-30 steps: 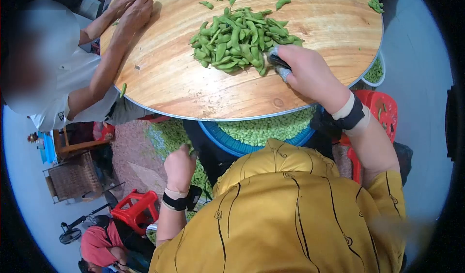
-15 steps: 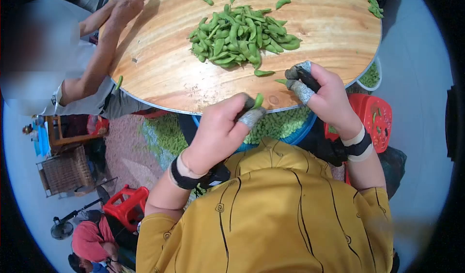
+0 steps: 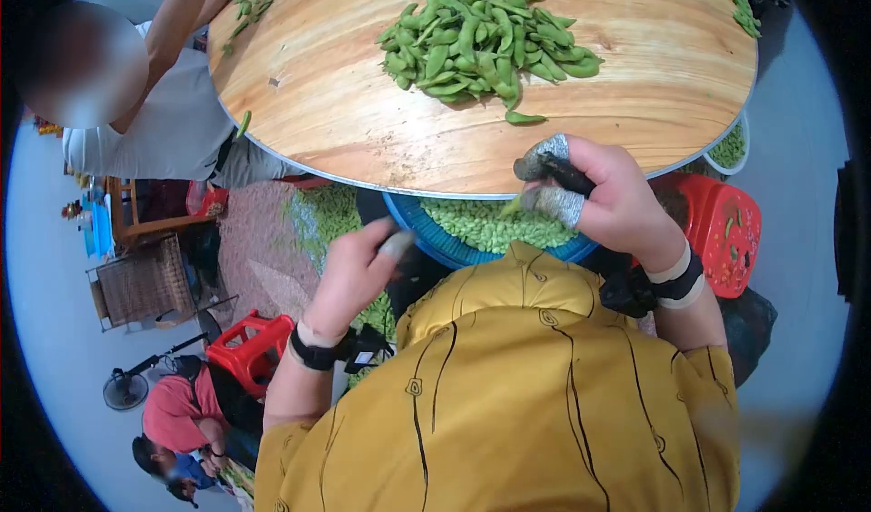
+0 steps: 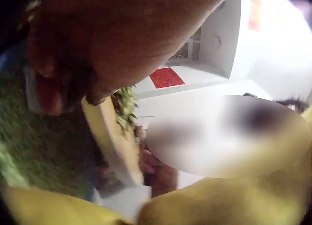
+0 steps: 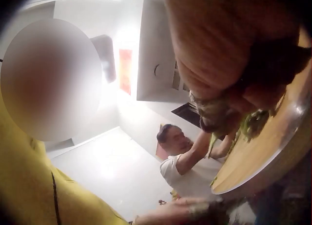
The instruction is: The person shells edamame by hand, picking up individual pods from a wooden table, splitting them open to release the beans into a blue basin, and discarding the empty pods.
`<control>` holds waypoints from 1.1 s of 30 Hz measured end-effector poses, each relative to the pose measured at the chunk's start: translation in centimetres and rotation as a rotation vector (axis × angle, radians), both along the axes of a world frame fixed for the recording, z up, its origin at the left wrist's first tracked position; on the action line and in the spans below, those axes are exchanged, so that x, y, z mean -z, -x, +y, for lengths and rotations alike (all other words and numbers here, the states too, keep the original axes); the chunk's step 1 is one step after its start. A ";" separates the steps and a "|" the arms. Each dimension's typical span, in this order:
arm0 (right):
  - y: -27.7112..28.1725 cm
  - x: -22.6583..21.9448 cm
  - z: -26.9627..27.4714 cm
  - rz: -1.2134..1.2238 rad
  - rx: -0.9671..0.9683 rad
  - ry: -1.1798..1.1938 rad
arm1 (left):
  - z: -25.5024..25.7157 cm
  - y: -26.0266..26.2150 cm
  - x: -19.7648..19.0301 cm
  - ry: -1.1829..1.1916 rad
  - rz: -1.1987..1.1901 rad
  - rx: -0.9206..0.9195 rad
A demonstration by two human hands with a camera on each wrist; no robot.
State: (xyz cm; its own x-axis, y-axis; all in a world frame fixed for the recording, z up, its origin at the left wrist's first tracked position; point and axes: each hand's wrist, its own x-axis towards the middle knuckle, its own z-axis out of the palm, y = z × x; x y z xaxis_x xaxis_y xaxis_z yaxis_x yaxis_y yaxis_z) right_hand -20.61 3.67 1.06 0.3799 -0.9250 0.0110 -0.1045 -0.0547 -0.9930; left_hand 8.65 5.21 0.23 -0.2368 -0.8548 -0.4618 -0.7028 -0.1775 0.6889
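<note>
My right hand [image 3: 617, 194] is just in front of the table's near edge, over a blue basket [image 3: 413, 226] of shelled green beans. Its thumb and forefinger wear silvery tape and pinch a green soybean pod [image 3: 513, 205], which also hangs below the fingers in the right wrist view. A dark object [image 3: 572, 174] lies between that thumb and forefinger. My left hand [image 3: 349, 271] is left of the basket, fingers bent and tape on its thumb; blur hides whether it holds anything. Beyond, a heap of pods [image 3: 481, 44] lies on the round wooden table [image 3: 345, 103], one loose pod [image 3: 524, 118] in front.
A person in a white shirt [image 3: 181, 85] sits at the table's left. Right of me stand a red stool [image 3: 726, 240] and a white bowl of beans [image 3: 730, 149]. Green husks [image 3: 318, 217] cover the floor at left, near another red stool [image 3: 249, 339].
My right hand went from the heap to the near edge with a pod. My left hand came up holding a green pod, then drew back left and down; that pod no longer shows there.
</note>
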 end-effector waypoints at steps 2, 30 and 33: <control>-0.6 -0.5 0.2 0.013 -0.017 -0.035 | -1.3 3.0 -1.3 -0.347 0.458 -0.035; -0.2 0.1 2.1 -0.157 0.124 -0.361 | -3.2 9.7 0.7 -0.053 0.635 0.015; -0.3 0.0 2.1 -0.162 0.121 -0.374 | -3.1 9.8 0.9 0.104 0.604 0.067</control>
